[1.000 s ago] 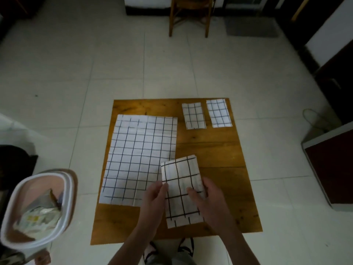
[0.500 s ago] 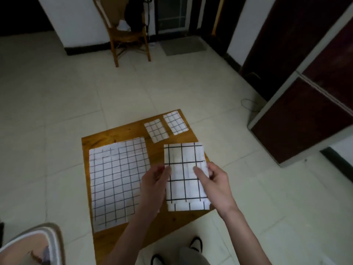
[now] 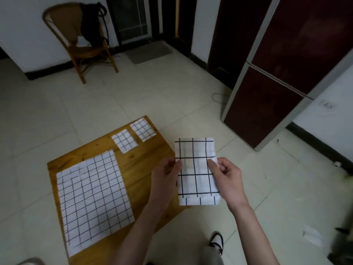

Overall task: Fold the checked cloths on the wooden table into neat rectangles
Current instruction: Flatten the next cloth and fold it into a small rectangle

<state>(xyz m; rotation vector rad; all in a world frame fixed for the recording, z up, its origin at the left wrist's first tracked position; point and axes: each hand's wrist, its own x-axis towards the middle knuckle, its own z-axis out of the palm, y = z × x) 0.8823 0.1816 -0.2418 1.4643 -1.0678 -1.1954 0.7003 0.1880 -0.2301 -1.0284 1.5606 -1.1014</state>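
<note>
**Checked cloths: two folded, one in hand, one flat**

Wooden table (image 3: 145,165) carries two small folded cloths (image 3: 125,140) (image 3: 142,129) at its far corner. Your left hand (image 3: 166,178) and right hand (image 3: 227,176) pinch the folded cloth (image 3: 196,171) by its side edges, raised past the right edge. The large cloth (image 3: 93,197) along the left edge lies unfolded; that one remains.

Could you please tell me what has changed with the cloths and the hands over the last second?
The folded cloth, pressed flat on the wooden table a second ago, has been lifted clear and carried right, past the table's edge. The left hand and right hand still pinch its two sides. The large spread cloth and the two small folded cloths stayed put.
</note>
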